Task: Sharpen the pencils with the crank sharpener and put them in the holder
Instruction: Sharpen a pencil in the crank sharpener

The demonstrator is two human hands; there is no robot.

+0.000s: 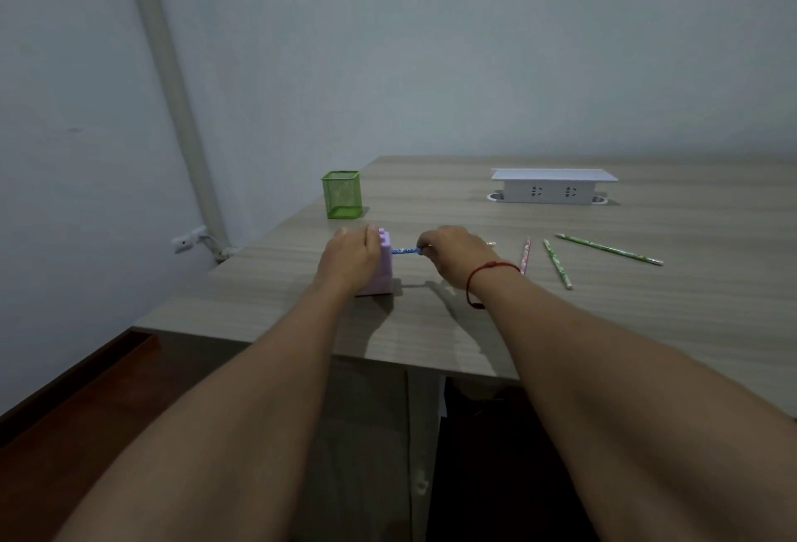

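While the left hand [350, 259] masks the sharpener [382, 279], right hand [457, 254] pinches pencil [404, 250].

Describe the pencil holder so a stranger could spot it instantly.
Start at the wooden desk and look to its far left corner, near the wall. There, beyond the lilac sharpener that the left hand grips, stands the pencil holder. It is the only green wire-mesh box, square and open-topped, unlike the solid white socket block further right.
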